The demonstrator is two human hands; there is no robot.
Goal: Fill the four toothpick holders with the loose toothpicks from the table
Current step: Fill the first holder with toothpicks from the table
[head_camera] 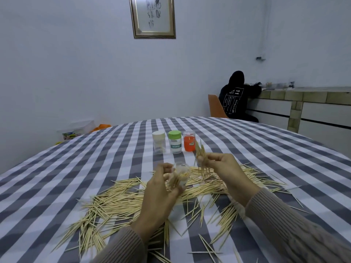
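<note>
Loose toothpicks (121, 202) cover the near tabletop (57, 168) — the left hand (159, 194) grips a clear holder (181, 172), its mouth tipped toward the right hand (218, 166), which pinches an upright bunch (201, 154) just beside it.

Left hand (161, 188), fingers curled in a grip, raised before the body. Right hand (218, 166), slightly higher, fingers and thumb pinched together. Both forearms in ribbed sleeves (284, 221).

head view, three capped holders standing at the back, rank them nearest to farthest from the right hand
From the right hand, which holds a bunch of toothpicks:
1. Orange holder, right end of the row, just beyond the bunch.
2. Green-capped holder, middle.
3. White-capped holder, left end.
</note>
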